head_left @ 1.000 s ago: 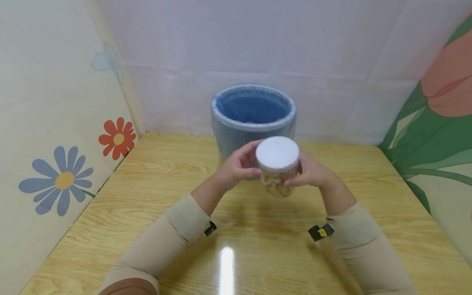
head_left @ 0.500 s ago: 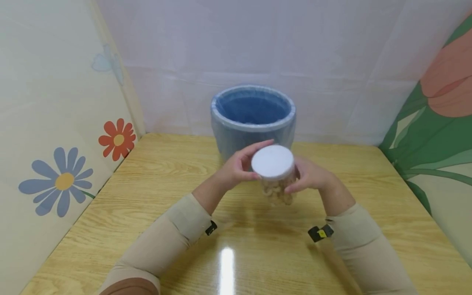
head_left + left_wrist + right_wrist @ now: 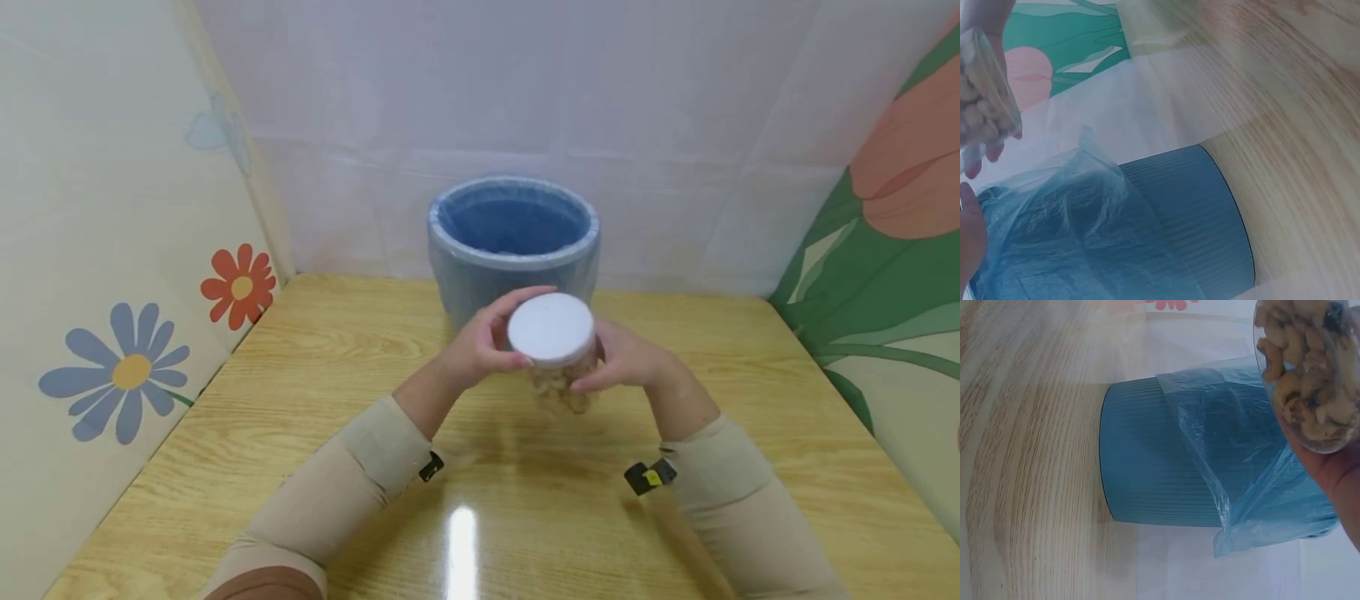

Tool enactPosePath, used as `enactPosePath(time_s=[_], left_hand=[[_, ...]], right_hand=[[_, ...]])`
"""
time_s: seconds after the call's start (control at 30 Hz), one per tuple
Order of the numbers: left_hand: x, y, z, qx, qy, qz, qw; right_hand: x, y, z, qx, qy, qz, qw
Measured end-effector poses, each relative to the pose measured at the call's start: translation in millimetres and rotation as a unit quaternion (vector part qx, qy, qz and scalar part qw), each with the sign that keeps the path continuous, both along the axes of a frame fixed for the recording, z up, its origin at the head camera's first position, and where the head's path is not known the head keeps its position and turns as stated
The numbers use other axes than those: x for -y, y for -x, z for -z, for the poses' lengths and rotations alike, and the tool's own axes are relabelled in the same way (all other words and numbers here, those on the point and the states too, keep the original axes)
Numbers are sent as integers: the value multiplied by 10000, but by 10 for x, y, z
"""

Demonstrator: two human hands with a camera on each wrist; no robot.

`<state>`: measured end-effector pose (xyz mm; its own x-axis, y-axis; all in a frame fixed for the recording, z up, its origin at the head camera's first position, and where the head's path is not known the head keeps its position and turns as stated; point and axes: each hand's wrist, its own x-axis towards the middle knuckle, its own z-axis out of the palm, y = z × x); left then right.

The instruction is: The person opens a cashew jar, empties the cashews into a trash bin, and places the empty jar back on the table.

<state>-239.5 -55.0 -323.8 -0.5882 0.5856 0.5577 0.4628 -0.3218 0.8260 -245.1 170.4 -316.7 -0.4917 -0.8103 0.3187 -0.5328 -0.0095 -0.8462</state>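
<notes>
A clear jar of cashews (image 3: 557, 387) with a white lid (image 3: 551, 327) is held above the table, slightly tilted. My right hand (image 3: 630, 354) grips the jar's body from the right, its thumb across the near side. At the lid's left edge my left hand (image 3: 480, 342) curves round the rim, thumb in front and a finger behind. The right wrist view shows the cashews (image 3: 1310, 372) through the clear wall. In the left wrist view the jar (image 3: 988, 100) is cut off by the frame's edge, and the left hand (image 3: 971, 240) shows only partly.
Behind the hands a blue ribbed bin (image 3: 517, 279) stands on the wooden table (image 3: 360, 333), lined with a thin blue plastic bag (image 3: 1229, 437). A white sheet (image 3: 525, 92) hangs behind it. Flower-patterned panels (image 3: 131, 371) flank both sides.
The jar has shifted a little left and lower, tilting slightly. My left hand's upper finger now reaches farther along behind the lid. The bin has stayed put.
</notes>
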Motion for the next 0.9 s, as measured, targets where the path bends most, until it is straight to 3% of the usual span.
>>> enactPosePath(time_s=[0.27, 0.5, 0.7, 0.9], left_hand=[[-16, -36, -28, -233, -206, -856, 9958], [-27, -88, -50, -479, -291, -1601, 9855], [-55, -107, -62, -597, -370, -1941, 9785], [-61, -124, -65, -543, -367, -1963, 9783]], right_hand=[[64, -35, -27, -598, -17, 1071, 9924], [177, -98, -79, -929, 260, 1781, 9793], [255, -221, -184, -1314, 142, 2364, 9626], [288, -294, -256, -1299, 22, 2545, 9583]])
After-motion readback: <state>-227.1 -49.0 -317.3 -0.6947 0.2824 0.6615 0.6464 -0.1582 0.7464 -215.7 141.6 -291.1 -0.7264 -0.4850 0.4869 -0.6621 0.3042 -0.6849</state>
